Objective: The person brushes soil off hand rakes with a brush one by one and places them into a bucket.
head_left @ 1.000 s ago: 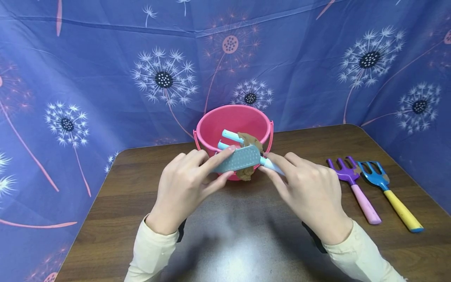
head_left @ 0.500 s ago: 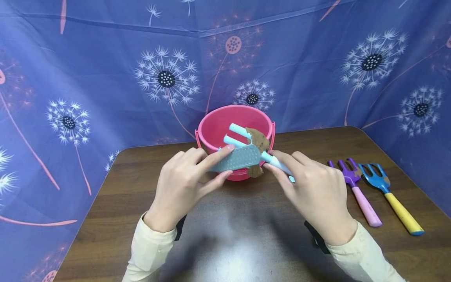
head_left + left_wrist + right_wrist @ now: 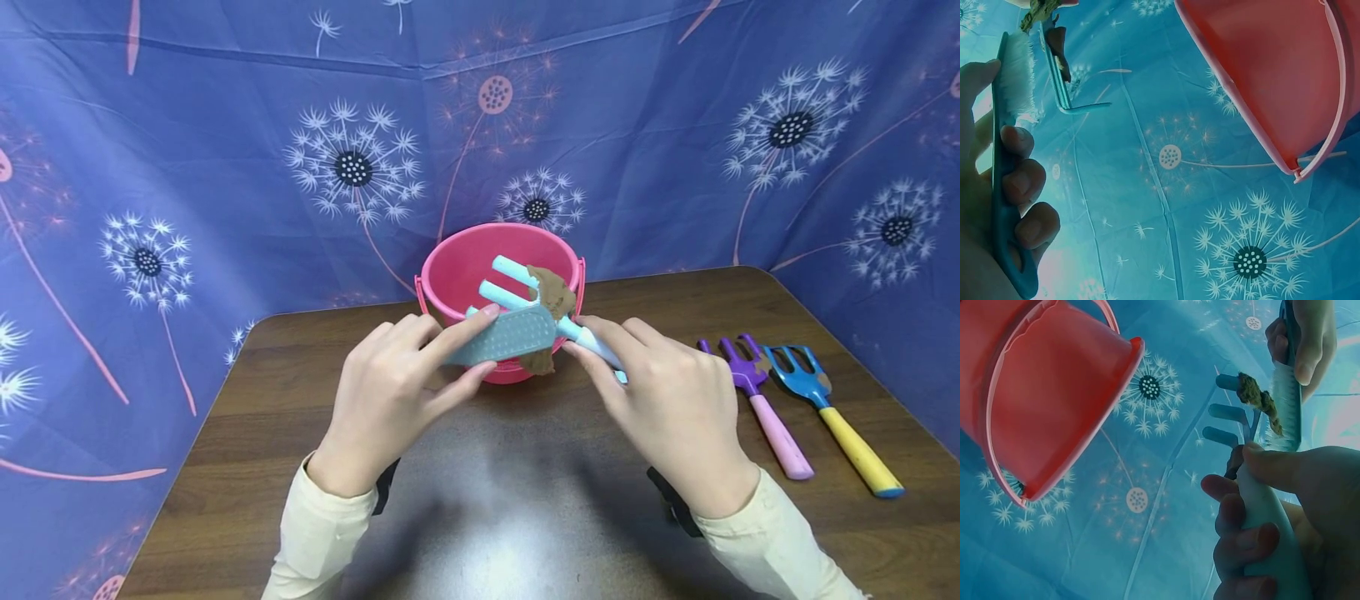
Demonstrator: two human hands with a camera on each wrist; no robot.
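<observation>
My left hand [image 3: 390,383] grips a teal brush [image 3: 517,335] by its handle; white bristles [image 3: 1017,75] show in the left wrist view. The right hand [image 3: 667,408] holds a small light-blue hand rake [image 3: 497,293] by its pale handle, prongs pointing left. Brown mud-like clumps [image 3: 553,292] cling to the rake's head. In the head view the brush overlaps the rake, its back hiding part of the head and a prong. The right wrist view has the bristles [image 3: 1282,400] right at the clumped side of the rake. Both tools are held in front of a pink bucket [image 3: 468,262].
The bucket stands at the back of the dark wooden table [image 3: 247,467], its handle hanging at the sides. On the right lie a purple rake [image 3: 738,371] with a pink handle and a blue rake [image 3: 806,383] with a yellow handle, both brown-smeared. A dandelion-print cloth [image 3: 225,125] hangs behind.
The right hand has shifted slightly right, and the rake's prongs have come up and right, showing more above the brush. The left hand and brush have stayed nearly in place.
</observation>
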